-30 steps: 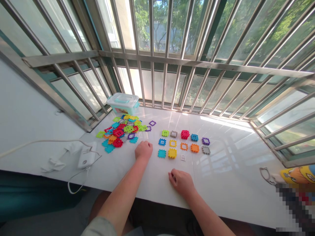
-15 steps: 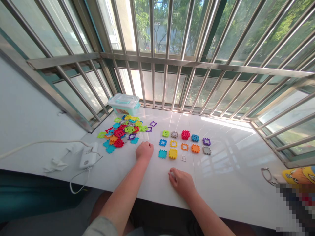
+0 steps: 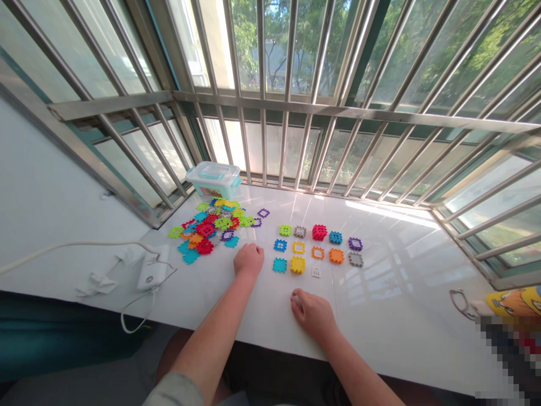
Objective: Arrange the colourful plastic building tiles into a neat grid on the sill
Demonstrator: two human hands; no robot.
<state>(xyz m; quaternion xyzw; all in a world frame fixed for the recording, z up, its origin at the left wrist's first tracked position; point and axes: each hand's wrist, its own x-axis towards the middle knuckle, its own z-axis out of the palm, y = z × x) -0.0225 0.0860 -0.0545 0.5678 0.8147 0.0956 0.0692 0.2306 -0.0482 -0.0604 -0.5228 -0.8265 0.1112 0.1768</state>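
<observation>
My left hand [image 3: 249, 260] rests on the white table as a loose fist, just right of a heap of coloured toothed plastic building tiles [image 3: 205, 228]. Nearer the table's front edge lies my right hand [image 3: 313, 313], its fingers curled in; nothing shows in either hand. Beyond the right hand, tiles stand in rows, sorted by colour and shape, some in stacks. Closest to that hand is a small white window-shaped piece [image 3: 316, 272]. A yellow stack [image 3: 297, 265] and a turquoise tile [image 3: 279, 265] lie left of it. At the back is a red stack [image 3: 319, 232].
A clear-lidded plastic box [image 3: 213, 179] stands behind the heap. On the left are a white power strip [image 3: 152, 269] with cables and a crumpled white tissue [image 3: 98, 283]. A yellow patterned item [image 3: 509, 303] lies at the right edge. Metal bars [image 3: 304, 107] line the window.
</observation>
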